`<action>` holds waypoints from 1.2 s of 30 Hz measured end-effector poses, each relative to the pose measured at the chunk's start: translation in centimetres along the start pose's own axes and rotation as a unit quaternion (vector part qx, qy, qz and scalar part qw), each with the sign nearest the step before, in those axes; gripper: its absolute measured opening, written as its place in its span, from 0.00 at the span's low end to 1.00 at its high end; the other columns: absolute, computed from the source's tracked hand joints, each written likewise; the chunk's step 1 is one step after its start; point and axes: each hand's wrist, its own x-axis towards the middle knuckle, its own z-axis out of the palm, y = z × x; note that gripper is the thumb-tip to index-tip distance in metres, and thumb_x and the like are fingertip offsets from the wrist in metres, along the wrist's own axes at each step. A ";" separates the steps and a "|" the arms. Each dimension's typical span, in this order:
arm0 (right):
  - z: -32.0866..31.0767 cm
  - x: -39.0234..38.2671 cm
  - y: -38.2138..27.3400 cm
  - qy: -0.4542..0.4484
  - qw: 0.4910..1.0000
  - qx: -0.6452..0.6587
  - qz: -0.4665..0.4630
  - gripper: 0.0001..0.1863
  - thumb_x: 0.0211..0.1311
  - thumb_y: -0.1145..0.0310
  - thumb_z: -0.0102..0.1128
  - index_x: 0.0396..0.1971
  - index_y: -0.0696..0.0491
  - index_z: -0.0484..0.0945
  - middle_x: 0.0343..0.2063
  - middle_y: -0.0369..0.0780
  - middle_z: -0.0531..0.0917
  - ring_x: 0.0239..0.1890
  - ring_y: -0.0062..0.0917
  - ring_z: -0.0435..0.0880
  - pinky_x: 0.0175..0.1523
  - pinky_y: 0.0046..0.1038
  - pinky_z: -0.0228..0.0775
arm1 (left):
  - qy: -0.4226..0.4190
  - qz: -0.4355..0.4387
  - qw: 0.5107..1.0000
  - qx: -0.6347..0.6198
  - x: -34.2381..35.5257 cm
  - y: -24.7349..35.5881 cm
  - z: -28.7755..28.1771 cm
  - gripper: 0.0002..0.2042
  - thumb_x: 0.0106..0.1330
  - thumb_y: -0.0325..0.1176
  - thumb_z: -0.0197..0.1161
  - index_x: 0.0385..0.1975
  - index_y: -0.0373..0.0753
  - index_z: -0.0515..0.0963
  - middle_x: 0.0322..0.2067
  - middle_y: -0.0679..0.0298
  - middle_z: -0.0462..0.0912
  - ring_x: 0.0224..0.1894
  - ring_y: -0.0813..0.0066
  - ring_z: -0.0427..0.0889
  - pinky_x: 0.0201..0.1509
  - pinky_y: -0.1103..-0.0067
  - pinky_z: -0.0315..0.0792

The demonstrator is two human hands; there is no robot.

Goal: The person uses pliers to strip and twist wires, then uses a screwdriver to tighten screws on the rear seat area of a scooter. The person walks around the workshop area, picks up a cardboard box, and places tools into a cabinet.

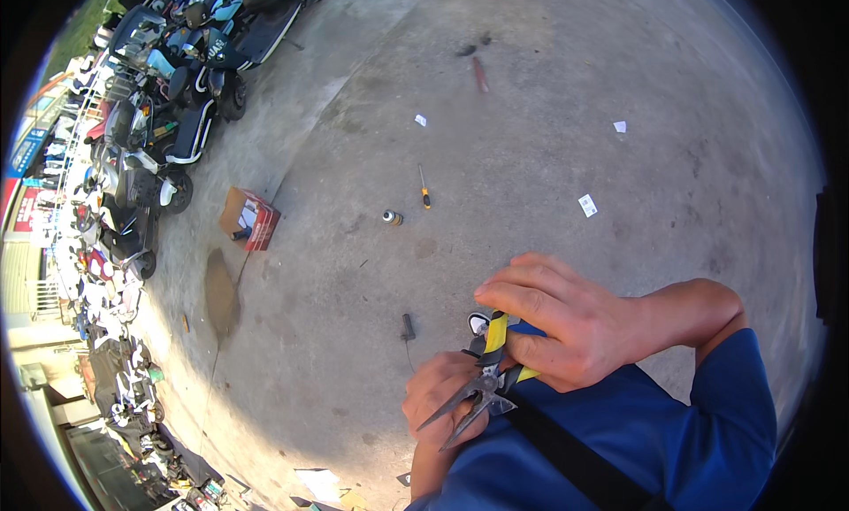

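Observation:
My right hand [566, 325] grips a pair of pliers [487, 384] by its yellow and black handles. The metal jaws are spread and point down to the left, across my left hand [439, 396]. That hand is closed beside the pliers, its fingers curled; what sits in it is hidden behind the jaws. A thin dark cord runs from a black cylindrical piece [408, 326] on the ground toward my left hand. Beyond my hands, the tip of a shoe [478, 322] shows.
On the concrete lie a yellow-handled screwdriver [425, 197], a small can [393, 217], a red stick-like thing [479, 75] and white paper pieces [587, 206]. An open red cardboard box [260, 226] stands to the left. Parked scooters [190, 113] line the far left.

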 end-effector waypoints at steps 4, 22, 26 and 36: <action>-0.3 0.0 0.1 -0.005 1.000 -0.019 -0.004 0.12 0.43 0.68 0.65 0.24 0.63 0.78 0.49 0.57 0.80 0.52 0.47 0.82 0.56 0.48 0.75 | -0.010 -0.011 1.000 0.003 0.0 0.4 -0.1 0.05 0.52 0.15 0.63 0.25 0.28 0.73 0.19 0.52 0.79 0.20 0.58 0.82 0.23 0.71 0.75; -1.3 0.3 1.3 -0.033 0.998 -0.009 -0.043 0.12 0.42 0.69 0.65 0.25 0.61 0.75 0.40 0.51 0.80 0.41 0.41 0.82 0.44 0.39 0.78 | -0.064 -0.021 0.997 -0.031 1.0 0.3 -0.6 0.04 0.56 0.16 0.58 0.31 0.30 0.75 0.16 0.57 0.80 0.17 0.67 0.77 0.22 0.74 0.72; -0.6 0.2 1.3 -0.021 0.999 0.011 -0.023 0.19 0.45 0.71 0.70 0.38 0.62 0.78 0.40 0.50 0.80 0.38 0.41 0.82 0.38 0.37 0.76 | -0.056 -0.033 0.997 -0.032 0.7 0.2 -0.6 0.04 0.58 0.15 0.57 0.28 0.31 0.73 0.16 0.56 0.80 0.16 0.67 0.76 0.21 0.74 0.72; -0.9 -0.5 0.6 -0.081 0.997 0.011 0.009 0.22 0.38 0.73 0.68 0.40 0.59 0.80 0.32 0.42 0.76 0.28 0.33 0.77 0.29 0.32 0.70 | -0.050 -0.026 0.997 -0.057 0.2 0.2 -0.3 0.05 0.57 0.14 0.59 0.28 0.31 0.71 0.17 0.53 0.80 0.18 0.64 0.78 0.24 0.71 0.75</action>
